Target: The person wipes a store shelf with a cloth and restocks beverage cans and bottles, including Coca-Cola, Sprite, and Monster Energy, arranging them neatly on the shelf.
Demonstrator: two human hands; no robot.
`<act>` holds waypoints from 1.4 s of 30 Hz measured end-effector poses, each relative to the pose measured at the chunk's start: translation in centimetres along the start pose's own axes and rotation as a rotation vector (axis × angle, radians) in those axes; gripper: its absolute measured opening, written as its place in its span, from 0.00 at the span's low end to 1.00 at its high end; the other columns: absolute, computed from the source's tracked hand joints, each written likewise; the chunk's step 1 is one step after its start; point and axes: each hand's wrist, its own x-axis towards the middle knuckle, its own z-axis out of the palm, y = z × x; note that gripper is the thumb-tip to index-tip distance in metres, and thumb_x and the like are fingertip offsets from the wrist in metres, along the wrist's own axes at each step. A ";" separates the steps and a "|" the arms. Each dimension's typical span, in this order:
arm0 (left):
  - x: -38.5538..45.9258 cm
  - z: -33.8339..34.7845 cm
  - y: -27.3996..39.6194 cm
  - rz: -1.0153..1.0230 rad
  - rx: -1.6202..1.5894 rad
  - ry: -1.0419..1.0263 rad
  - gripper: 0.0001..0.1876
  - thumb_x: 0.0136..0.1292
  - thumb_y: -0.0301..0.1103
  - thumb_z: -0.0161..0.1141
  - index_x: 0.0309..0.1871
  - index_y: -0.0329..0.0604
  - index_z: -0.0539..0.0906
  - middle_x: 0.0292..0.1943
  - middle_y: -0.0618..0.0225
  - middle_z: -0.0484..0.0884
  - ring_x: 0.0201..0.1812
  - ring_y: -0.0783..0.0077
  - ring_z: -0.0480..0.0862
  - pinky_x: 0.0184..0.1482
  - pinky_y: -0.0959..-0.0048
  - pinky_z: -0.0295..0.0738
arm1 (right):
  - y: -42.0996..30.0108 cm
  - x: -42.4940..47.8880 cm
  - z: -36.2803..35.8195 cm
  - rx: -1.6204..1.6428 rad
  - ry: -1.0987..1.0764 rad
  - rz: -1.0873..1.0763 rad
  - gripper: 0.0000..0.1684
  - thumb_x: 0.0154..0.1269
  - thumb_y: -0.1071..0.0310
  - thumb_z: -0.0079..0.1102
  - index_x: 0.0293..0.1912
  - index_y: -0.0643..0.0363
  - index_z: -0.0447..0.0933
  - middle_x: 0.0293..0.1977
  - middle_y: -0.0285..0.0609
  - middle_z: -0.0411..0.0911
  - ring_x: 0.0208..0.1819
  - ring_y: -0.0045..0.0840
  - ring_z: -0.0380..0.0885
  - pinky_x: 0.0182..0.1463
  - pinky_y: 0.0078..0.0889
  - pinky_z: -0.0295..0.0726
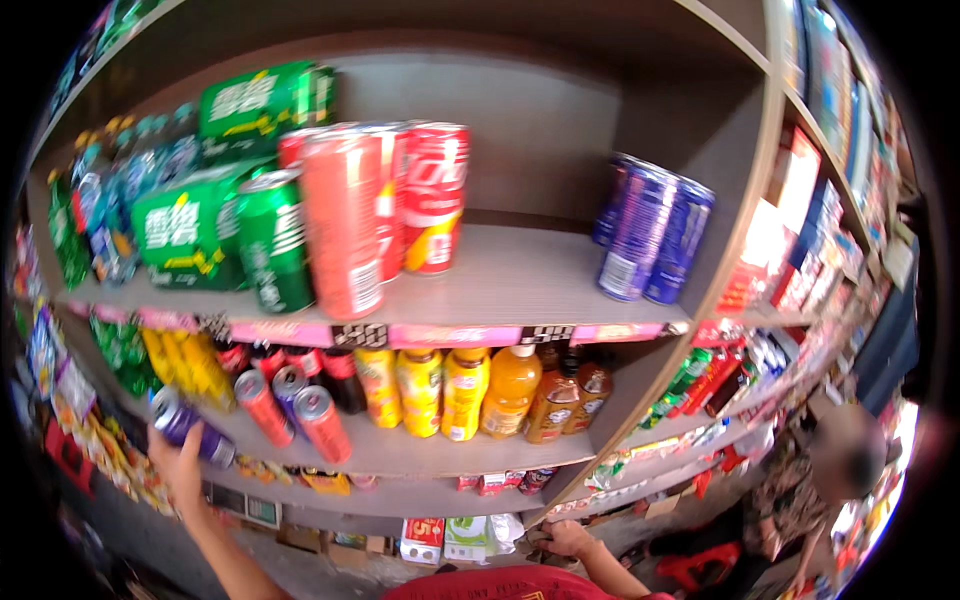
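Observation:
My left hand (178, 465) grips a dark purple drink can (193, 433), tilted, at the left end of the lower shelf. Just right of it stand two slim red cans (324, 427) and a purple can (291, 384). My right hand (568, 538) is low, in front of the bottom of the shelving, with its fingers closed on a crumpled brownish cloth (537, 541). On the upper shelf (517, 270) are tall red cans (435, 199), a green can (274, 240), green multipacks (184, 229) of cans and, at the right end, several blue-purple cans (637, 232).
Yellow-labelled bottles (420, 394), an orange drink bottle (511, 394) and brown bottles (555, 405) line the lower shelf. Cartons (422, 540) sit near the floor. At right, a person (787, 480) is beside a red stool (697, 566). Snack packets (112, 450) hang at left.

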 end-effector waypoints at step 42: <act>0.7 36.7 35.4 -0.028 -0.202 -1.215 0.17 0.57 0.22 0.63 0.49 0.24 0.76 0.43 0.52 0.81 0.39 0.56 0.84 0.33 0.62 0.86 | 10.4 -9.5 -3.7 0.393 0.126 0.190 0.19 0.63 0.53 0.56 0.44 0.58 0.80 0.31 0.53 0.82 0.34 0.45 0.81 0.39 0.44 0.79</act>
